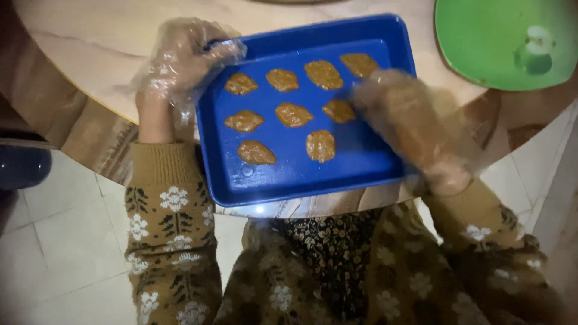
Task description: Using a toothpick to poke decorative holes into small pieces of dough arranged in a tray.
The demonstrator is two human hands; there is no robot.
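A blue rectangular tray [361, 159] lies on a round marble table [96, 42] and holds several flat brown dough pieces [292, 114] in rows. My left hand [183, 60], in a clear plastic glove, grips the tray's far left corner. My right hand [415, 123], also gloved and blurred, hovers over the tray's right side, beside the dough piece [338, 110] at the end of the middle row. Whether it holds any dough is unclear.
A green plate [481, 36] with a small white blob [536, 45] sits at the table's upper right. The tray's near edge overhangs the table rim slightly. Pale floor tiles [54, 241] and a dark object [21, 165] lie to the left.
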